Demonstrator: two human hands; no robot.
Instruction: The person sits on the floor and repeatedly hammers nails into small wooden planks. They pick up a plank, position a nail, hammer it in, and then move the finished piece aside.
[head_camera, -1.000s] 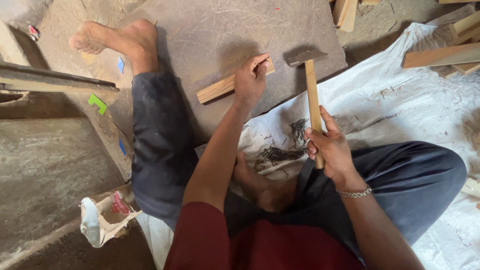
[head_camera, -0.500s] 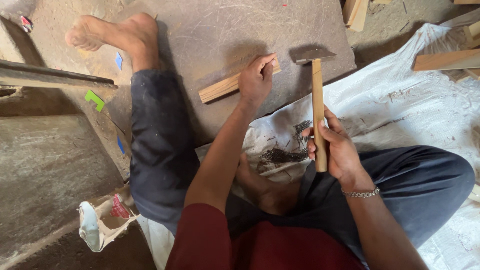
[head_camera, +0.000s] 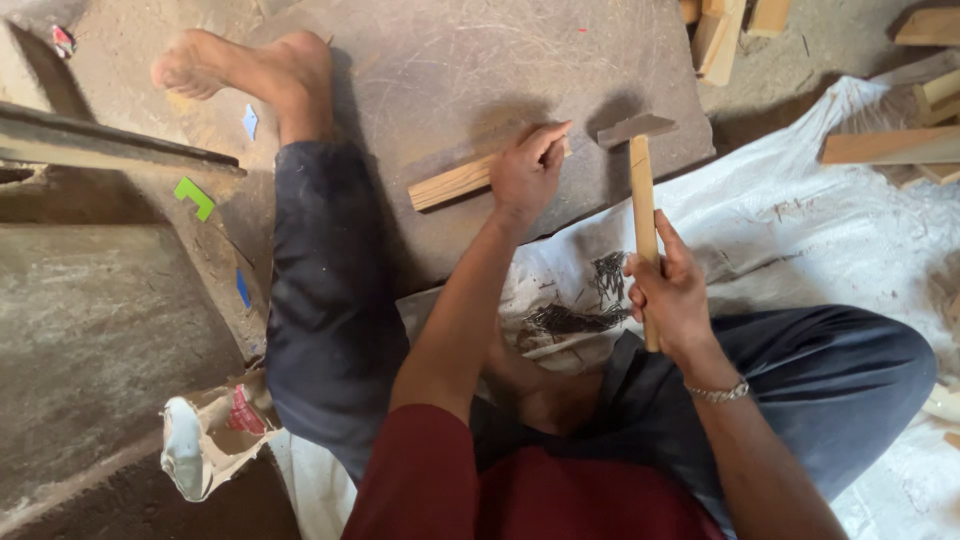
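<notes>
Sitting cross-legged on the floor, the person has the left hand (head_camera: 527, 172) pinched down on the right end of a short wooden strip (head_camera: 452, 182), which lies flat on a big grey slab (head_camera: 450, 70). Right hand (head_camera: 668, 292) is wrapped tight around the wooden handle of a hammer (head_camera: 642, 180), whose metal head sits just right of the strip's end, over the slab. Between the knees there's a pile of dark nails (head_camera: 580, 300) on a white sack sheet (head_camera: 800, 230). Bare foot (head_camera: 235, 68) rests at the far left, and wood offcuts (head_camera: 880, 145) lie far right.
</notes>
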